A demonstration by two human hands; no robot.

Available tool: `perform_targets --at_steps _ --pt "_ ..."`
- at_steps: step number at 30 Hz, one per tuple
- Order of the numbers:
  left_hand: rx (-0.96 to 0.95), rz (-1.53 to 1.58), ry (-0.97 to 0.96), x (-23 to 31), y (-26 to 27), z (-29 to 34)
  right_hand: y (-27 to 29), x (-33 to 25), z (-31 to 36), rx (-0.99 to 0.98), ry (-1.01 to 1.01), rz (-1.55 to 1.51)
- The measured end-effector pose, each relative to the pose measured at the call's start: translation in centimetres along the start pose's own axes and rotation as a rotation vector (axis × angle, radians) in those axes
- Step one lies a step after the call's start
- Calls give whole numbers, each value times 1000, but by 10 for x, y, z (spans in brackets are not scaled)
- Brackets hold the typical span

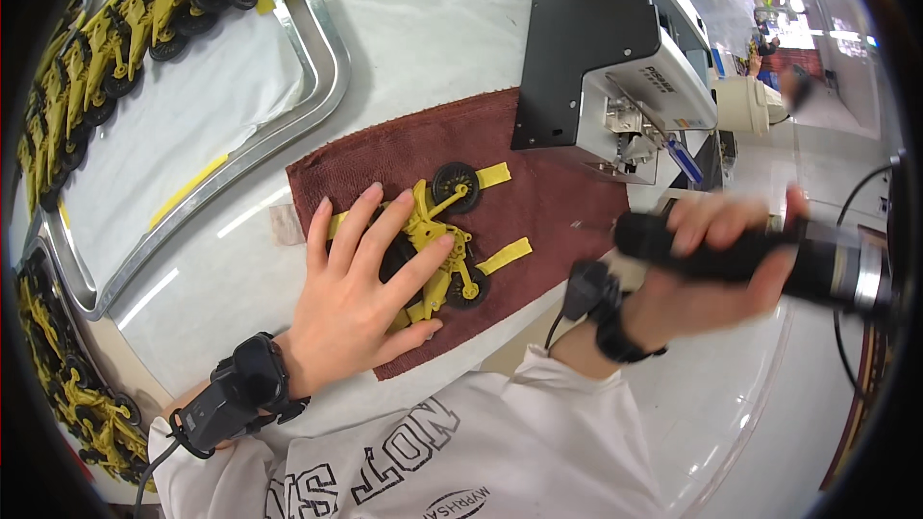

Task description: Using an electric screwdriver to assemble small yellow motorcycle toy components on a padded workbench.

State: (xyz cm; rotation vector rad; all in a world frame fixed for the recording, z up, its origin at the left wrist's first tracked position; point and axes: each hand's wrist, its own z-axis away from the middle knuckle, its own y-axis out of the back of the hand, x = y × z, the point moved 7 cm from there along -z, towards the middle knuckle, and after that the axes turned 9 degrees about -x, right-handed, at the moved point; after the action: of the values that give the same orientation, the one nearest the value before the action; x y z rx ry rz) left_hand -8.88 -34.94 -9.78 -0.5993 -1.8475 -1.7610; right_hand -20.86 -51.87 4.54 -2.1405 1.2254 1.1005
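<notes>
Trays (317, 58) of yellow toy motorcycles (125, 29) beyond maroon cloth (538, 192).

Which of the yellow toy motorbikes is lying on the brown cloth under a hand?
The single yellow toy motorbike on the brown cloth, pinned by the left hand. The other yellow motorbikes sit lined up in the metal tray, untouched.

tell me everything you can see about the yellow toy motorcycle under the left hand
The toy motorcycle looks like yellow plastic with two black wheels, one toward the top near a yellow strip, one lower right. It lies flat on its side on the dark red cloth, angled across it. The left hand presses down on it, fingers spread over the frame and covering its middle. Two yellow strips on the cloth flank it. The right hand holds a black tool apart from it.
</notes>
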Motion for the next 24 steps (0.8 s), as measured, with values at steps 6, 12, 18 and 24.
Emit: perform_targets --at_steps 6,12,18,24 --pt "7 28 -12 -1 2 0 -41 -17 62 -228 223 -312" --pt "29 47 -16 -2 3 1 -54 -5 59 -240 157 -324" --pt "27 46 -19 -2 3 1 -59 14 57 -319 21 -449" --pt "23 52 -17 -5 2 2 -62 10 60 -266 102 -387"
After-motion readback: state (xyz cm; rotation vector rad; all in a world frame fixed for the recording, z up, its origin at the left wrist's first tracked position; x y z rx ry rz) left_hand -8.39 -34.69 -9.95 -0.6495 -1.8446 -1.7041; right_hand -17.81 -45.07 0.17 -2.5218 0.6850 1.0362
